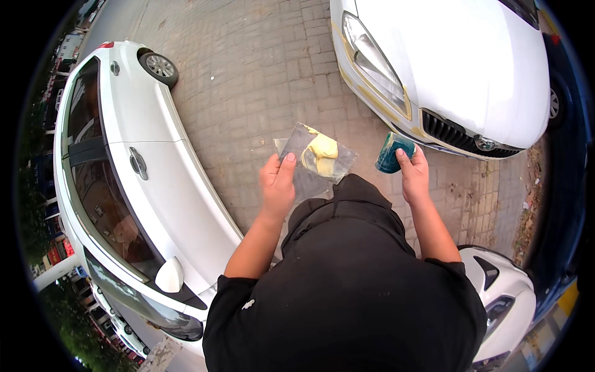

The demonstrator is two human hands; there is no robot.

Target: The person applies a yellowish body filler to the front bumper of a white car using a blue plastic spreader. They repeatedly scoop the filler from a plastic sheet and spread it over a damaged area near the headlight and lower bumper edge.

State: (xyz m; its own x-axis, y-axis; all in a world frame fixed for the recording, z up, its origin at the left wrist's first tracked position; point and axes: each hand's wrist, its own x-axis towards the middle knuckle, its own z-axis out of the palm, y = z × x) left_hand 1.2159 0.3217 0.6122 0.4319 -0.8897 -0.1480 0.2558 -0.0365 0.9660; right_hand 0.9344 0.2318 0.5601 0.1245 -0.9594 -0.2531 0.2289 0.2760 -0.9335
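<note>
My left hand [277,189] grips the edge of a flat, see-through plastic sheet [346,162], thumb on top. On it lies a thick dollop of yellow putty [323,147]. A second translucent layer shows beneath the sheet; whether it is a separate piece I cannot tell. In my right hand [416,177] is a teal putty spreader [388,152], pinched under the thumb and streaked with pale yellow residue. The two hands are apart, in front of my body. Ahead on the right, a white car's headlight [372,56] has yellow edging around it and along the bumper.
A white car [155,180] with a side mirror [170,275] stands close on my left. The white car's hood [471,56] and black grille [458,133] are ahead right. Another white car [508,291] is at lower right, a dark blue vehicle [561,204] beyond. Brick paving [248,80] lies between.
</note>
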